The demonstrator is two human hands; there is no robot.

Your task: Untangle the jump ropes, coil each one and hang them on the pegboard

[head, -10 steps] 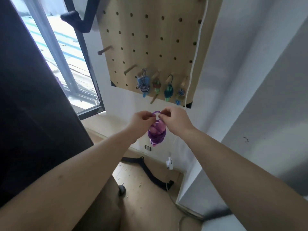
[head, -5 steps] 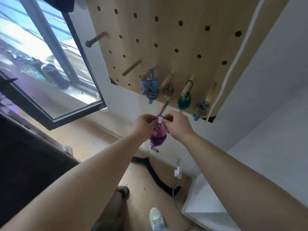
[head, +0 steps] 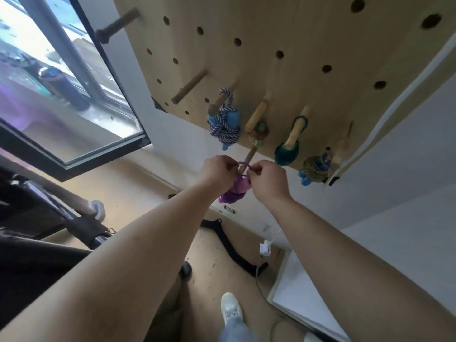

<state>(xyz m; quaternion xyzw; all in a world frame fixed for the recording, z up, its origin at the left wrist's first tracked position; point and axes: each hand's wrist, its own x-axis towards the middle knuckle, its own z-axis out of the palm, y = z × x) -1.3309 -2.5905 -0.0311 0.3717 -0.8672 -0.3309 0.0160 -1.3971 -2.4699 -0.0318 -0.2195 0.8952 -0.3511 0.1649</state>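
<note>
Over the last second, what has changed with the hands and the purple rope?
Both hands raised the purple coiled rope toward the pegboard; its top loop, earlier below the board, now appears to reach the tip of the low peg. The left hand and right hand pinch the loop as before. The four coils already hung, from the striped rope rightward, stay on their pegs.

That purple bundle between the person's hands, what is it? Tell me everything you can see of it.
The purple jump rope is wound into a tight coil of thin glossy cord, plastic by the look, with a pinker part inside, perhaps a handle. It hangs from a small loop at its top, which the left hand and right hand pinch from either side at the tip of a wooden peg. Whether the loop is over the peg is unclear.
</note>
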